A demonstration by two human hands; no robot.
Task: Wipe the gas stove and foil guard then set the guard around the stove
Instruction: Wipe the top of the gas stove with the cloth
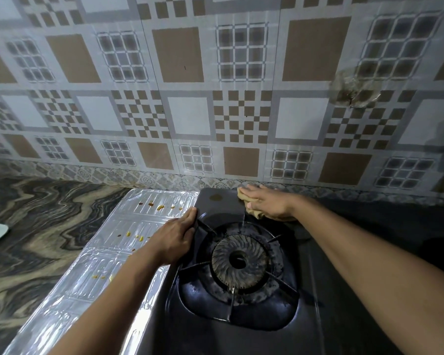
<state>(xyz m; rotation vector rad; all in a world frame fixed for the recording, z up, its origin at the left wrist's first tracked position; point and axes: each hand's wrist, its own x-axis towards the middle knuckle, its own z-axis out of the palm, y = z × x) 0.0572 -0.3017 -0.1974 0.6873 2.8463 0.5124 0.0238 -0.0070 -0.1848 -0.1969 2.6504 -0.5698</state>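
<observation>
**Foil still spattered, stove top half wiped**

Foil, embossed and shiny, is the plainest measure of progress here: the foil guard point(118, 242) lies flat on the marbled worktop point(36, 213), just left of the gas stove point(241, 316) and touching its left edge, and it carries yellow and brown food specks in several patches. By that showing it has not been wiped, and it has not been stood up around the stove.

The work in hand is the stove itself. The right hand point(269, 203) lies flat, fingers extended, pressing a tan cloth point(254, 212) onto the far right corner of the black top, close to the tiled wall point(215, 85). Its grip is not closed around the cloth; it pins it under the palm. A dull round smear point(215, 197) shows on the stove just left of the cloth, not yet cleared. The left hand point(177, 237) rests open along the stove's left edge, fingers flat at the seam with the guard, holding nothing and apparently steadying the stove.

The burner point(240, 260) and its pan support look grimy, with pale spots in the surrounding well, so the centre and near side probably still need attention.

My judgement: early in the task. Left to do are the rest of the stove top, the whole guard, then setting the guard in place.
</observation>
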